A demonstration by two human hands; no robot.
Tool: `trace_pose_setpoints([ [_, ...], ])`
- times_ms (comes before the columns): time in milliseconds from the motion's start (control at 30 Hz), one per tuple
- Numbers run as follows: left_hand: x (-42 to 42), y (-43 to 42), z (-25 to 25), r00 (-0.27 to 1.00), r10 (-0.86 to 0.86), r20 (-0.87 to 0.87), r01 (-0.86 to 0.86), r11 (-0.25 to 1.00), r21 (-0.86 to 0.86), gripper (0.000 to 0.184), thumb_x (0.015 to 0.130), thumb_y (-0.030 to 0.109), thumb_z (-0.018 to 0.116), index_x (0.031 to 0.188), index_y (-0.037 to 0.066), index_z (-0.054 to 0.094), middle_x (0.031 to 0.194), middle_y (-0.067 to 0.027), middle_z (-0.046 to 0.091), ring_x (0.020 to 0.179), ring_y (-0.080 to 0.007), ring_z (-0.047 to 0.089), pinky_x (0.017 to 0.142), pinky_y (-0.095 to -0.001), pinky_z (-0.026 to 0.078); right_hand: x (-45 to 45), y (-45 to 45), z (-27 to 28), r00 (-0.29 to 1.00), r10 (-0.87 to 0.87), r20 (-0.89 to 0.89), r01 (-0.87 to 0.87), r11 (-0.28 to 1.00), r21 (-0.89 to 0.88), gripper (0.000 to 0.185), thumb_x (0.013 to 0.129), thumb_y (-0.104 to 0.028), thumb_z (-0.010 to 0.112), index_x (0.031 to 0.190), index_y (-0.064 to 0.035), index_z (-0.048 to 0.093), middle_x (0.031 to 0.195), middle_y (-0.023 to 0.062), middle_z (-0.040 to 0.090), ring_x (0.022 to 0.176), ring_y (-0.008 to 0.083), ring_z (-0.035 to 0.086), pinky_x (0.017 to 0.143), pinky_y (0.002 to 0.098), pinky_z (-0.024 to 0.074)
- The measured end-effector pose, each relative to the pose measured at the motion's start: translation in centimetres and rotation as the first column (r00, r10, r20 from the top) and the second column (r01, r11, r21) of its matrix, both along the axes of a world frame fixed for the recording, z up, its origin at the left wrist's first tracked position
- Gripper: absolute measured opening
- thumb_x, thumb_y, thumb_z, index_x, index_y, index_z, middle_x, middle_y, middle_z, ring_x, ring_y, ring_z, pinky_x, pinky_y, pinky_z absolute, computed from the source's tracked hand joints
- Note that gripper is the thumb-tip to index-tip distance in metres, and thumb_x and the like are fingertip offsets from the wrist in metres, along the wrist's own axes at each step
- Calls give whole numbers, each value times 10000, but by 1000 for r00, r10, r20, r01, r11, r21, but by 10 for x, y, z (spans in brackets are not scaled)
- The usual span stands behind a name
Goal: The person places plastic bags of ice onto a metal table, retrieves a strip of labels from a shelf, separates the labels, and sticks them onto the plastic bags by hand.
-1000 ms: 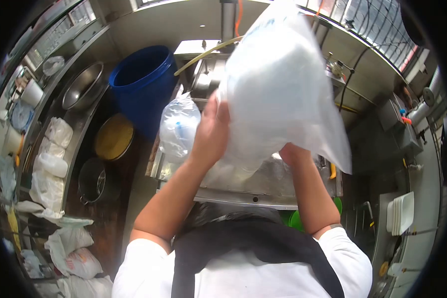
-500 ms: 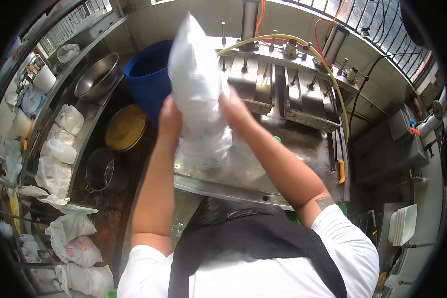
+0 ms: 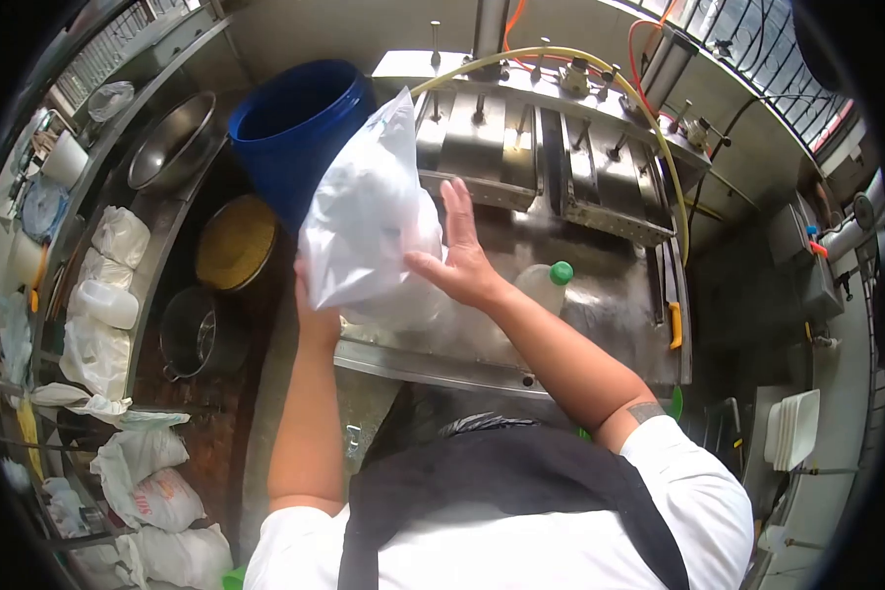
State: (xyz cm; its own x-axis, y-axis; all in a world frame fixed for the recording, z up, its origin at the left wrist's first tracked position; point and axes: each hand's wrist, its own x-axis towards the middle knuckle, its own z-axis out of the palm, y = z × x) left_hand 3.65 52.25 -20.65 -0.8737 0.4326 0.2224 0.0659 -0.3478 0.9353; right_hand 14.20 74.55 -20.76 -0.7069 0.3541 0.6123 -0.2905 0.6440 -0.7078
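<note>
A white plastic bag (image 3: 359, 211), bulky and tilted, is up over the left part of the metal worktable (image 3: 595, 305). My left hand (image 3: 315, 310) holds its lower left side, with part of the hand hidden behind the plastic. On the other side, my right hand (image 3: 465, 258) is open, its fingers stretched up and its thumb at the bag's right edge. Below the bag there is more whitish plastic; I cannot tell whether it is the same bag. Beyond my right forearm stands a translucent bottle with a green cap (image 3: 560, 273).
Two metal press boxes (image 3: 615, 202) sit at the table's back. A blue barrel (image 3: 300, 133) stands behind the bag. Left are a pan of yellow food (image 3: 236, 244), a pot (image 3: 189, 334) and a steel bowl (image 3: 172, 143). A yellow-handled knife (image 3: 675, 320) lies at the right edge.
The bag has come down and tipped left, its shape now wider. My right hand has loosened from its side and spread its fingers. The green-capped bottle has come into fuller view.
</note>
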Motion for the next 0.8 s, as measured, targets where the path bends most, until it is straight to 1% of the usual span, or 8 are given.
trace_pose_setpoints([
  [33,17,1,4,953,-17,-303,-57,971,-232,482,1141,328,469,1484,-3,544,1420,-160,621,1323,-277,575,1105,-418,470,0,0,4,1000,-7,10,7,1000,-2,924,974,-469,724,1650,-21,282,1625,228,396,1548,314,303,1288,457,214],
  [167,2,22,-100,950,30,-309,-205,810,-549,397,1103,222,519,1404,-28,589,1369,-220,642,1291,-347,595,1075,-466,478,6,-6,-19,937,329,114,-295,924,-245,940,959,-392,747,1679,-68,236,1668,202,339,1562,329,307,1280,461,248],
  [267,-14,23,-125,729,-145,-669,-343,768,-540,384,1120,227,479,1378,-30,599,1320,-234,669,1245,-386,619,1064,-495,483,19,-15,-71,919,379,103,-294,838,-460,897,953,-373,760,1660,-90,286,1663,191,336,1542,353,348,1258,466,295],
  [433,-46,32,-179,918,-114,-379,-69,897,-437,397,1154,245,383,1355,-20,598,1295,-266,661,1216,-387,629,1058,-473,493,29,-13,-98,973,185,141,-155,967,-200,900,944,-412,769,1636,-78,301,1619,214,375,1527,396,352,1259,497,292],
  [500,-72,16,-253,570,-153,-808,-430,781,-452,458,1159,312,405,1451,-17,531,1378,-209,636,1269,-335,613,1093,-444,480,30,-3,-81,968,177,178,-159,981,-111,905,942,-437,761,1631,-72,300,1613,229,370,1523,413,350,1260,506,290],
  [567,-29,3,-147,961,40,-273,-138,927,-349,507,1156,362,405,1483,-12,503,1408,-185,619,1298,-317,590,1114,-444,459,36,7,-83,956,63,286,-80,996,48,949,927,-533,748,1620,-57,307,1602,269,358,1514,450,340,1262,526,284],
  [633,6,3,-92,996,78,39,-72,989,-132,559,1152,412,405,1515,-8,475,1437,-161,602,1327,-299,568,1135,-443,438,34,9,-67,978,-5,210,-7,998,59,977,920,-563,746,1625,-54,300,1602,278,352,1516,457,334,1262,527,285],
  [800,9,31,-87,979,61,-196,-98,978,-184,534,1130,411,447,1457,-4,522,1401,-145,627,1299,-296,586,1120,-454,446,16,-4,-60,938,329,113,-267,889,-373,1063,923,-655,727,1661,-57,250,1653,205,330,1556,378,303,1268,479,260],
])
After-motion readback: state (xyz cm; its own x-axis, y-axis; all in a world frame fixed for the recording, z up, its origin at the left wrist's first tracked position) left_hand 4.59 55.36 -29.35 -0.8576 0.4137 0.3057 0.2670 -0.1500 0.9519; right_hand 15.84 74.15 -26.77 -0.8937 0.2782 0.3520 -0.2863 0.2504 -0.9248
